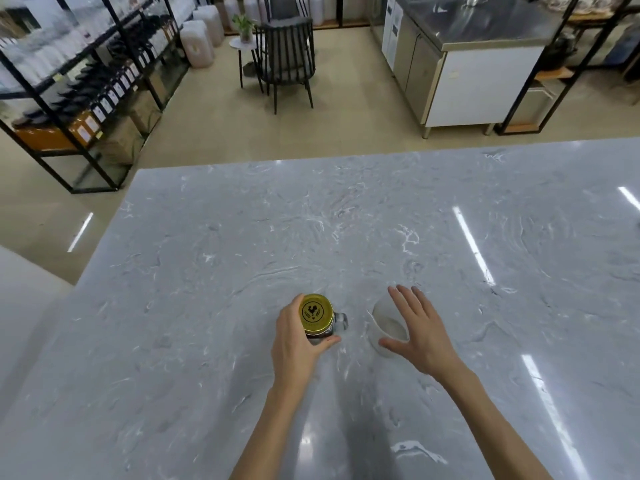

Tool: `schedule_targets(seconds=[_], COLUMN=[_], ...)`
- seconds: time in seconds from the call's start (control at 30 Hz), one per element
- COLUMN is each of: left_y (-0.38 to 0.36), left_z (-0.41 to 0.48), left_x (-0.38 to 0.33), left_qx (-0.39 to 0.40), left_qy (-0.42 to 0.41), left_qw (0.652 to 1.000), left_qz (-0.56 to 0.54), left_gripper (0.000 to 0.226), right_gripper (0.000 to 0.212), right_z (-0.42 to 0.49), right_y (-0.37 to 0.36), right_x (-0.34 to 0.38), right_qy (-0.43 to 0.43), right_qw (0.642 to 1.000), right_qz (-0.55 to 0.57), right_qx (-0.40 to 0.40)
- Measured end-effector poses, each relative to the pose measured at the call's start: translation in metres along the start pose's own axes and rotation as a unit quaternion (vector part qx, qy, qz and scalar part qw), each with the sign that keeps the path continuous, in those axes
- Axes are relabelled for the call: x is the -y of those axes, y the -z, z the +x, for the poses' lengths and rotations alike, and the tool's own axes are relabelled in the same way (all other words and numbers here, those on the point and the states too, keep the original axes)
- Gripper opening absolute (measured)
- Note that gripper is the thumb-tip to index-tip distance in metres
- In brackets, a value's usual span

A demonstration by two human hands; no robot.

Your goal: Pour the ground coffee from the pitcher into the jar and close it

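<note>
Low in the middle of the frame, the left hand was wrapped around the jar, thumb and fingers closed on its glass side. The yellow lid already sat on top; whether it was screwed tight I cannot tell. Just to the right, the right hand was spread open and held nothing, hovering over the white pitcher, which looked nearly empty. Probably the pouring was done. Beyond them the grey marble counter continued upward.

Glossy marble counter, metal lid
</note>
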State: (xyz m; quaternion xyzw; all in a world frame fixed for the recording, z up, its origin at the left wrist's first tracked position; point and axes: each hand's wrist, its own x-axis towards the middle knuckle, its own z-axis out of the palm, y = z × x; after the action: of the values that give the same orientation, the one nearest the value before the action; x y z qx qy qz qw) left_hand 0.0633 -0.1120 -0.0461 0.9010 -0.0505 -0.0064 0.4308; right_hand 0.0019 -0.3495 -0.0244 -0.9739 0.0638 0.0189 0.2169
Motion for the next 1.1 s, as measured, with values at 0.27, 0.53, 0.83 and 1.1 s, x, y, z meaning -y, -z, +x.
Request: schedule_targets(seconds=[0.27,0.53,0.83,1.1], left_y=[0.003,-0.008,-0.007,0.017], left_z=[0.101,0.149,0.154,0.149], left_x=[-0.008,-0.008,-0.014,0.007], left_qx=[0.008,0.022,0.031,0.012], left_qy=[0.027,0.033,0.030,0.049], left_qw=[0.999,0.998,0.998,0.998], left_qz=[-0.022,-0.054,-0.040,-0.037], left_gripper=[0.111,0.111,0.108,0.106], right_gripper=[0.096,0.102,0.107,0.108], right_z=[0.113,0.177,0.193,0.170], right_y=[0.020,0.027,0.032,0.037], right_x=[0.003,-0.004,-0.005,-0.022], right_qy=[-0.030,-0.013,-0.025,-0.035], right_qw=[0.997,0.996,0.994,0.990], right_qz=[-0.052,-0.074,-0.079,-0.103], right_qx=[0.049,0.058,0.077,0.086])
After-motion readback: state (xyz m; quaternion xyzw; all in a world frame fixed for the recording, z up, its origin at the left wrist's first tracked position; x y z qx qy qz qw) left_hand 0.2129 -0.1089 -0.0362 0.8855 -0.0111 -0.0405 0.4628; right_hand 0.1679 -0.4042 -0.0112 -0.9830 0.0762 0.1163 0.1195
